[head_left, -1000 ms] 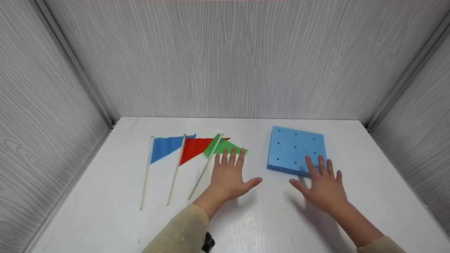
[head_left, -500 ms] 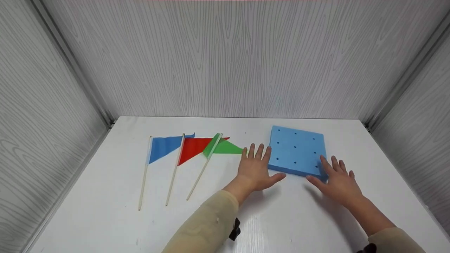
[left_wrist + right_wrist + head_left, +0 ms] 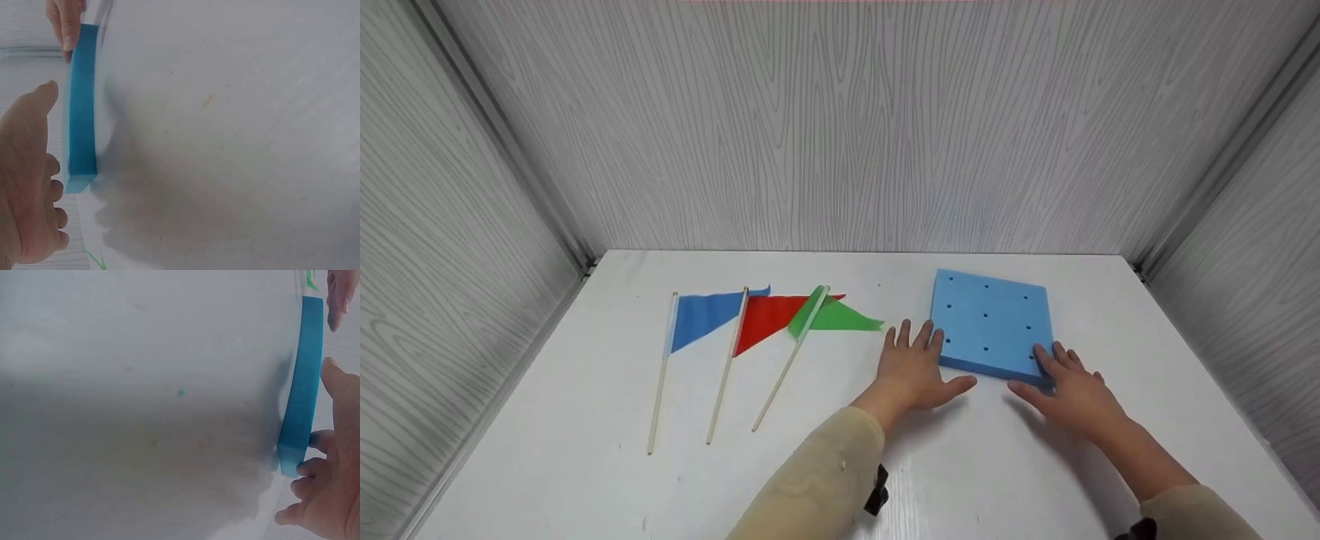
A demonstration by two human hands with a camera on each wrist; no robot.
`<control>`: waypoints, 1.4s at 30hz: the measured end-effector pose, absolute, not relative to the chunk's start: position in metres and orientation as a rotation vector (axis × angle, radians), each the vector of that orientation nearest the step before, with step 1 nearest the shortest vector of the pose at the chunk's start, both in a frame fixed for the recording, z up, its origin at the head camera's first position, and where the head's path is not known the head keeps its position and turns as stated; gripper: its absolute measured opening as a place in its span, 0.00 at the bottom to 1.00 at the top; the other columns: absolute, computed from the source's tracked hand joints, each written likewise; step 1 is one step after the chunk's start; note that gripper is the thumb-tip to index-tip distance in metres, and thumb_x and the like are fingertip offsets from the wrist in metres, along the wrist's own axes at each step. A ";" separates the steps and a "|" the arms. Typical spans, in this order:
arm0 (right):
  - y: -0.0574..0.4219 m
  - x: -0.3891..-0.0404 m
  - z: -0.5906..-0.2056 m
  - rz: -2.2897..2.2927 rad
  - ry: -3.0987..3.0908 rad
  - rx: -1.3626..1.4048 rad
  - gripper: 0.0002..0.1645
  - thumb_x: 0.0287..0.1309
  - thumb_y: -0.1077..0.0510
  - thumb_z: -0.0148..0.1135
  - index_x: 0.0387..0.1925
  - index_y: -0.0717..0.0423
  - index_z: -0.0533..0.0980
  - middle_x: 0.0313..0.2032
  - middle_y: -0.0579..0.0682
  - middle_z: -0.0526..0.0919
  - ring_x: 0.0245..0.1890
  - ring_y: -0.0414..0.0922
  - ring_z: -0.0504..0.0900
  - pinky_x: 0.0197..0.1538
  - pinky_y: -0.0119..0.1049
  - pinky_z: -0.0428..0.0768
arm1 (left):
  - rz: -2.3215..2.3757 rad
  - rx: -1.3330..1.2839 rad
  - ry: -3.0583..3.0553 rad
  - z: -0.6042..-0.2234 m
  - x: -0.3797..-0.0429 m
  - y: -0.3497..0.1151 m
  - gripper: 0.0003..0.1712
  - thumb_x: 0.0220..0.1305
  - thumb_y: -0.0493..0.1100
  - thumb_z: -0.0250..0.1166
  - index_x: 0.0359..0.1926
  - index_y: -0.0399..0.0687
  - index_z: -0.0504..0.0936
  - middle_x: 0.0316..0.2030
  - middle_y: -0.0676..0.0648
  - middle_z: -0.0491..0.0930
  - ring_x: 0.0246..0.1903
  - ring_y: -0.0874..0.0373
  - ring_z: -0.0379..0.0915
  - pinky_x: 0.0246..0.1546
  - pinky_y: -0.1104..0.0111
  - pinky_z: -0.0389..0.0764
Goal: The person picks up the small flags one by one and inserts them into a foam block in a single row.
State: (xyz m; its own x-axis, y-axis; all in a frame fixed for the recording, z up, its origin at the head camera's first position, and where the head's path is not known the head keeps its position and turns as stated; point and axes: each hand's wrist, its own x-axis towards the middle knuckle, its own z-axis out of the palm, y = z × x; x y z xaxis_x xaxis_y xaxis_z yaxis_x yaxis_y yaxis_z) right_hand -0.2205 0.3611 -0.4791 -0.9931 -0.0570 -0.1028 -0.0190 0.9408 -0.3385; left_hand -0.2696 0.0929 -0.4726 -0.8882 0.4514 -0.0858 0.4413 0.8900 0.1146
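Observation:
A light-blue square block point(image 3: 990, 315) with several small holes in its top lies flat at the right of the table. My left hand point(image 3: 911, 371), fingers spread, is at its near left corner; the fingertips overlap the block's edge, and contact is hard to tell. At the near right corner, my right hand point(image 3: 1072, 394) has its fingertips on or just over the block's edge, thumb held apart. In the left wrist view the block's side point(image 3: 83, 107) stands beside my left palm. The right wrist view has my right fingers point(image 3: 320, 441) close against the block's corner.
Left of the hands, three pennant flags on thin wooden sticks lie on the white table point(image 3: 585, 405): a blue flag point(image 3: 701, 319), a red flag point(image 3: 761, 319) and a green flag point(image 3: 840, 316). The green one overlaps the red. Grey wood-grain panels point(image 3: 840, 127) enclose the table.
My left hand has moved right, from over the green flag to the block's near left corner. My right hand has shifted slightly right and settled at the near right corner. The block has hardly moved.

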 end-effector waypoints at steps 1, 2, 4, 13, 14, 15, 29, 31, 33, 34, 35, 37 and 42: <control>0.360 -0.221 -0.479 -0.513 2.984 -0.055 0.67 0.65 0.18 0.54 0.82 0.65 0.53 0.79 0.77 0.46 0.78 0.76 0.46 0.70 0.81 0.47 | 0.140 0.695 2.941 -0.473 -0.269 0.093 0.59 0.70 0.84 0.39 0.86 0.52 0.51 0.85 0.49 0.47 0.83 0.42 0.39 0.81 0.49 0.44; 0.359 -0.221 -0.479 -0.507 2.985 -0.053 0.68 0.65 0.18 0.54 0.82 0.65 0.53 0.79 0.77 0.46 0.77 0.77 0.47 0.70 0.81 0.48 | 0.142 0.692 2.937 -0.474 -0.269 0.094 0.59 0.70 0.84 0.39 0.86 0.51 0.51 0.85 0.49 0.48 0.83 0.43 0.39 0.81 0.49 0.44; 0.358 -0.221 -0.479 -0.493 2.993 -0.049 0.68 0.64 0.17 0.54 0.82 0.65 0.53 0.79 0.77 0.46 0.76 0.79 0.49 0.70 0.80 0.50 | 0.143 0.687 2.931 -0.474 -0.269 0.094 0.59 0.70 0.84 0.38 0.86 0.50 0.51 0.84 0.49 0.48 0.83 0.43 0.39 0.81 0.49 0.43; 0.352 -0.221 -0.481 -0.480 3.022 -0.059 0.69 0.63 0.16 0.53 0.81 0.66 0.54 0.78 0.78 0.49 0.71 0.83 0.57 0.68 0.79 0.57 | 0.106 0.646 2.904 -0.469 -0.269 0.095 0.59 0.69 0.84 0.38 0.85 0.49 0.54 0.84 0.48 0.51 0.83 0.46 0.38 0.81 0.51 0.40; 0.350 -0.221 -0.481 -0.483 3.019 -0.059 0.69 0.63 0.16 0.53 0.81 0.65 0.54 0.78 0.77 0.49 0.71 0.83 0.56 0.69 0.79 0.57 | 0.098 0.634 2.902 -0.468 -0.268 0.094 0.59 0.69 0.85 0.38 0.85 0.49 0.54 0.84 0.48 0.51 0.83 0.46 0.38 0.81 0.51 0.40; 0.348 -0.221 -0.481 -0.485 3.019 -0.062 0.69 0.62 0.15 0.53 0.81 0.65 0.55 0.78 0.77 0.49 0.72 0.83 0.56 0.69 0.79 0.57 | 0.093 0.623 2.902 -0.467 -0.267 0.093 0.60 0.69 0.85 0.38 0.85 0.49 0.55 0.84 0.48 0.51 0.83 0.46 0.39 0.81 0.50 0.40; 0.309 -0.212 -0.480 -0.498 3.045 -0.209 0.65 0.63 0.19 0.58 0.79 0.65 0.61 0.77 0.76 0.55 0.74 0.78 0.59 0.69 0.79 0.57 | 0.114 0.545 2.931 -0.455 -0.238 0.049 0.58 0.71 0.83 0.40 0.81 0.43 0.63 0.80 0.43 0.62 0.82 0.43 0.47 0.81 0.46 0.41; 0.302 -0.211 -0.479 -0.491 3.045 -0.218 0.65 0.62 0.18 0.58 0.79 0.64 0.62 0.77 0.75 0.56 0.75 0.76 0.59 0.70 0.77 0.57 | 0.138 0.537 2.933 -0.455 -0.234 0.042 0.58 0.71 0.82 0.42 0.81 0.42 0.64 0.80 0.42 0.62 0.82 0.42 0.47 0.80 0.45 0.41; 0.296 -0.209 -0.479 -0.482 3.045 -0.231 0.65 0.62 0.18 0.58 0.79 0.63 0.62 0.77 0.75 0.56 0.75 0.74 0.59 0.71 0.76 0.57 | 0.160 0.533 2.939 -0.455 -0.229 0.034 0.57 0.71 0.82 0.43 0.80 0.42 0.65 0.79 0.42 0.63 0.81 0.41 0.48 0.80 0.44 0.41; 0.292 -0.208 -0.478 -0.479 3.045 -0.236 0.65 0.61 0.18 0.58 0.79 0.63 0.63 0.77 0.74 0.56 0.76 0.74 0.59 0.72 0.75 0.57 | 0.171 0.533 2.943 -0.456 -0.227 0.031 0.57 0.71 0.81 0.44 0.80 0.42 0.65 0.79 0.42 0.63 0.81 0.41 0.49 0.80 0.44 0.41; 0.289 -0.207 -0.478 -0.477 3.046 -0.242 0.65 0.61 0.18 0.59 0.79 0.63 0.63 0.77 0.74 0.57 0.76 0.73 0.58 0.72 0.75 0.57 | 0.178 0.534 2.949 -0.456 -0.225 0.027 0.57 0.71 0.81 0.44 0.80 0.41 0.65 0.79 0.41 0.63 0.81 0.41 0.49 0.80 0.44 0.42; 0.283 -0.205 -0.478 -0.476 3.044 -0.250 0.64 0.61 0.18 0.59 0.79 0.62 0.63 0.78 0.73 0.57 0.77 0.72 0.57 0.73 0.74 0.56 | 0.185 0.535 2.957 -0.456 -0.221 0.019 0.56 0.71 0.81 0.45 0.79 0.41 0.66 0.79 0.41 0.64 0.80 0.40 0.51 0.80 0.44 0.43; 0.267 -0.199 -0.479 -0.473 3.032 -0.266 0.64 0.61 0.19 0.60 0.79 0.61 0.63 0.78 0.72 0.57 0.79 0.69 0.56 0.74 0.73 0.55 | 0.175 0.528 2.956 -0.457 -0.211 0.001 0.57 0.70 0.81 0.46 0.79 0.40 0.67 0.78 0.41 0.65 0.80 0.41 0.53 0.80 0.44 0.45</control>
State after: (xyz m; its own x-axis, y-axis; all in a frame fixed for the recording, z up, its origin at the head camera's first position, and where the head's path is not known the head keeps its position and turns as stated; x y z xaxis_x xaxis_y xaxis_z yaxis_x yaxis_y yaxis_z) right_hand -0.1989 0.2671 -0.4794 -0.9832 -0.1795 -0.0334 -0.1608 0.9379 -0.3073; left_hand -0.2112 0.0007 -0.4569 -0.9296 0.3514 -0.1106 0.3360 0.9319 0.1370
